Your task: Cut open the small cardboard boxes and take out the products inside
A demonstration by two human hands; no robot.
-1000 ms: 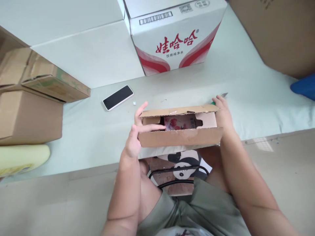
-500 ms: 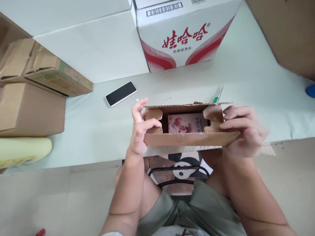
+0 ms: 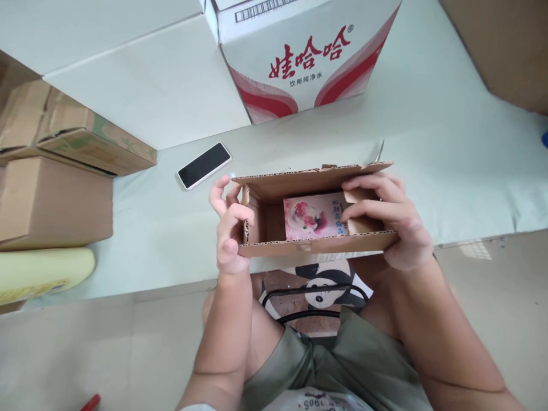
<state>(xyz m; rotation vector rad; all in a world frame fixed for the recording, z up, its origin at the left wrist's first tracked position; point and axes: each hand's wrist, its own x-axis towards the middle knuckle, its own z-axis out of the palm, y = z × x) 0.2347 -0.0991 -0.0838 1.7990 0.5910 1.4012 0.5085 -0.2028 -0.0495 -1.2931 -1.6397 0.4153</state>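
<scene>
A small brown cardboard box (image 3: 317,246) stands open at the near edge of the pale table (image 3: 428,148). Inside it lies a pink printed carton (image 3: 314,216) with a flower picture. My left hand (image 3: 229,228) grips the box's left end, thumb outside and fingers curled over the side flap. At the box's right end my right hand (image 3: 391,220) is closed on the wall, its fingers pressing the inner right flap down beside the pink carton.
A black phone (image 3: 204,165) lies on the table left of the box. A white and red water case (image 3: 308,51) stands behind it. Brown cartons (image 3: 55,171) are stacked at the left, over a yellow roll (image 3: 43,274). A thin green-handled tool (image 3: 378,151) pokes out behind the box.
The box's top flaps have been spread wider, baring the pink carton. My right hand moved from the outer right end onto the inner flap. My left fingers curled over the left flap.
</scene>
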